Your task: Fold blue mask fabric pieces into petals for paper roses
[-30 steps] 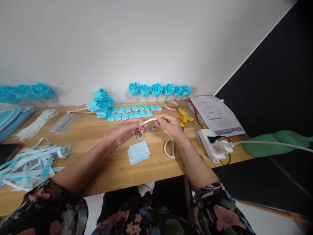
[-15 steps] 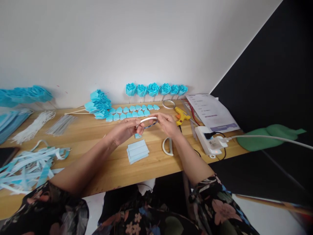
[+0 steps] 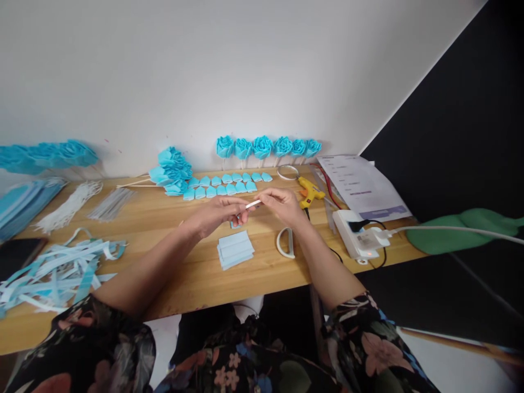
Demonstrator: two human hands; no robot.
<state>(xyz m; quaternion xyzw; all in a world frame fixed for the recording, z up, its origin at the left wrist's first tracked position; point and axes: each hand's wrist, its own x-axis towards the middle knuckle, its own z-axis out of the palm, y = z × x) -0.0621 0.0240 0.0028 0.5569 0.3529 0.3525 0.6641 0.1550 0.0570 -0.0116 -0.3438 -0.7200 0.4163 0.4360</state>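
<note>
My left hand (image 3: 219, 214) and my right hand (image 3: 281, 205) meet above the wooden table (image 3: 172, 262), both pinching a thin white ring (image 3: 253, 203) that shows edge-on between the fingertips. A small blue piece peeks out under my left fingers. Just below the hands lies a stack of folded light-blue squares (image 3: 235, 249), with a white D-shaped piece (image 3: 286, 243) to its right.
Rows of blue folded petals (image 3: 227, 184) and blue paper roses (image 3: 268, 147) line the wall. A yellow glue gun (image 3: 310, 192), a white power strip (image 3: 357, 238) and papers (image 3: 360, 187) lie right. Blue-white strip scraps (image 3: 57, 270) and white cords (image 3: 67, 206) lie left.
The ring, first held as an open loop between both hands, has turned edge-on. The hands have drawn closer together.
</note>
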